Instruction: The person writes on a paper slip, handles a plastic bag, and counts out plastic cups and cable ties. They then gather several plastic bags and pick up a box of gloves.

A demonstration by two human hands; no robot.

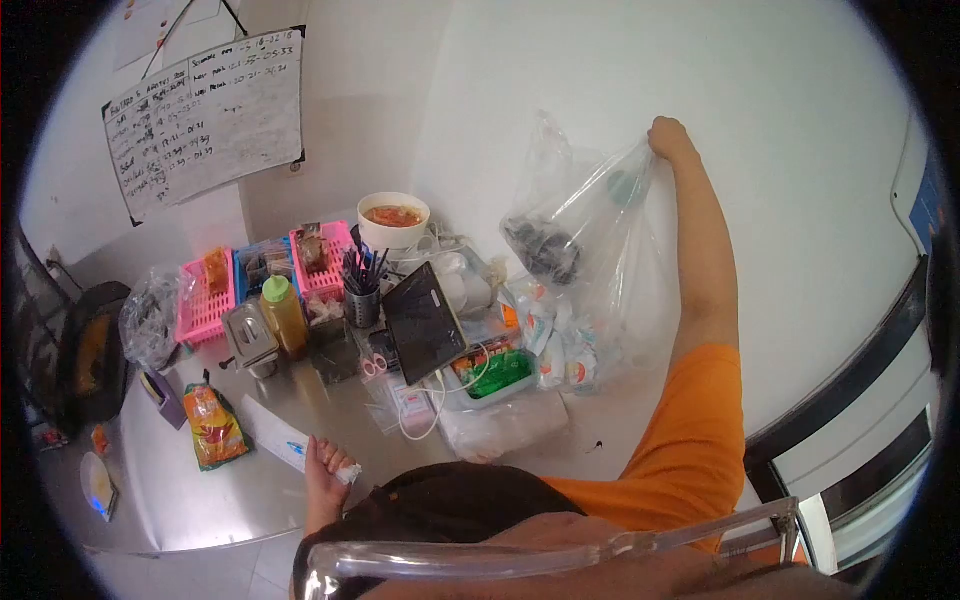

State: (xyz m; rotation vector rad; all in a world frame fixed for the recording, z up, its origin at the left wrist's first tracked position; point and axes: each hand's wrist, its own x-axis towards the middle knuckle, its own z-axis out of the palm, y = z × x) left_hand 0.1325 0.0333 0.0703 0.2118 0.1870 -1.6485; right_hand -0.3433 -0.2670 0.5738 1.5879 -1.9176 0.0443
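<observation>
My right hand (672, 138) is raised at the far right against the white wall, its fingers closed on the top of a large clear plastic bag (625, 235). Dark items, too blurred to name, show through the bag's lower left. Low at the table's front edge, my left hand (328, 462) is wrapped round a white plastic packet (275, 432) with blue print. Part of the packet stretches up and left from the fist, and a crumpled end pokes out on the right. Left of it lies an orange and green pouch (214, 425).
On the steel table (170, 500) stand a tablet (424, 325), a sauce bottle (284, 315), pink baskets (207, 298), a white bowl of red food (394, 218) and a cutlery holder (362, 300). A white cable loops below the tablet. A handwritten whiteboard (210, 125) hangs behind.
</observation>
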